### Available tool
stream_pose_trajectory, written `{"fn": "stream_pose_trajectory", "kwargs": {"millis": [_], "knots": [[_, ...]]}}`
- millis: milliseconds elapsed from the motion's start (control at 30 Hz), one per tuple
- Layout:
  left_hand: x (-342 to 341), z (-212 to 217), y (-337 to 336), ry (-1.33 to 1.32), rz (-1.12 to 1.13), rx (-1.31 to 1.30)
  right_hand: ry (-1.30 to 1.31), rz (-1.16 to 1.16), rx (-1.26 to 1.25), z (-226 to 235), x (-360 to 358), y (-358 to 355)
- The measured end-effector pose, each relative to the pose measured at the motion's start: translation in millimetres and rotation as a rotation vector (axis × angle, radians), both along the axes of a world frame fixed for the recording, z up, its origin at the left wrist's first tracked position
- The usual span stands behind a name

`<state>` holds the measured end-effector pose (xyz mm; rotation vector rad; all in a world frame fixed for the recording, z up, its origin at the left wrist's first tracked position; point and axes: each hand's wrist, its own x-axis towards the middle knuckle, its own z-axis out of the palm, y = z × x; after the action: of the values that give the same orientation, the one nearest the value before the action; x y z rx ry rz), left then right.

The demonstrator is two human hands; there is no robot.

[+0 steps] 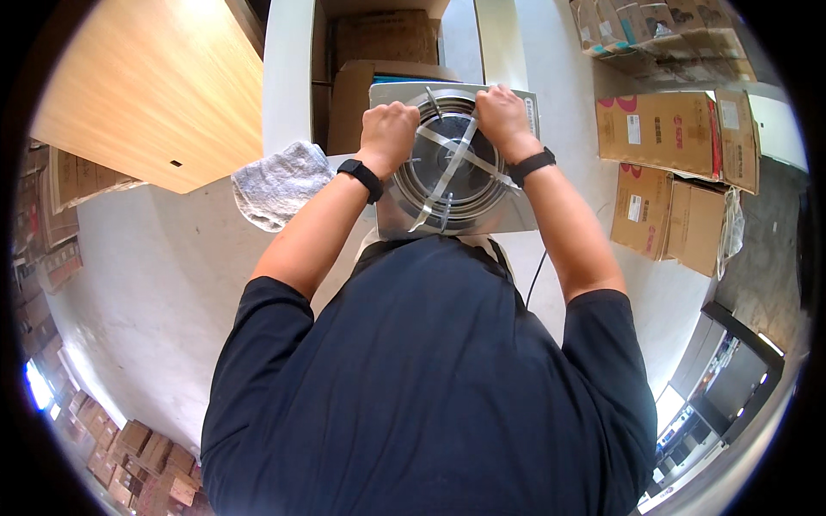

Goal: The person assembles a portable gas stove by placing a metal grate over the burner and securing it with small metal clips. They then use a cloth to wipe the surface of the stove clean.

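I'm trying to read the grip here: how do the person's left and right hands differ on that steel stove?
The left hand is a closed fist at the far-left rim of the burner ring; the right hand lies flatter, fingers spread over the far-right rim. The left hand sits slightly nearer the person than the right. Both rest on the steel stove, and both wrists wear black bands.

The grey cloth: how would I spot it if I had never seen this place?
Find the white worktop in front of the person, then the steel stove top under both hands. Left of the left hand lies the grey cloth, crumpled and soft, unlike the hard cardboard boxes nearby.
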<state>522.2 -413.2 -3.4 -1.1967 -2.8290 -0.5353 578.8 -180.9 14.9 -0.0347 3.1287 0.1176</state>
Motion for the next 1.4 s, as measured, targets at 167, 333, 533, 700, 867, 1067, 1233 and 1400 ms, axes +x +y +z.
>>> {"fn": "stream_pose_trajectory", "kwargs": {"millis": [167, 333, 533, 700, 867, 1067, 1233, 1400], "knots": [[-4, 7, 0, -0.039, -0.004, -0.05, -0.045, 0.082, -0.001, 7, -4, 5], [-9, 22, 0, -0.111, -0.014, -0.136, -0.092, 0.101, 0.013, 5, -9, 8], [-21, 16, 0, -0.165, -0.022, -0.14, -0.139, 0.045, -0.119, 11, -11, 12], [-20, 5, -3, -0.175, -0.004, -0.103, -0.141, 0.004, -0.116, 3, -15, 12], [-21, 10, -3, -0.26, 0.024, -0.065, -0.105, -0.054, -0.157, -8, -15, 16], [-18, 11, -2, -0.284, 0.013, -0.043, -0.105, -0.048, -0.148, -3, -14, 12], [-14, 6, -4, -0.217, -0.032, -0.055, -0.029, 0.008, -0.14, -11, -8, 15], [-6, 5, -13, -0.238, 0.046, 0.039, -0.126, -0.093, -0.129, -11, -14, 10]]}}
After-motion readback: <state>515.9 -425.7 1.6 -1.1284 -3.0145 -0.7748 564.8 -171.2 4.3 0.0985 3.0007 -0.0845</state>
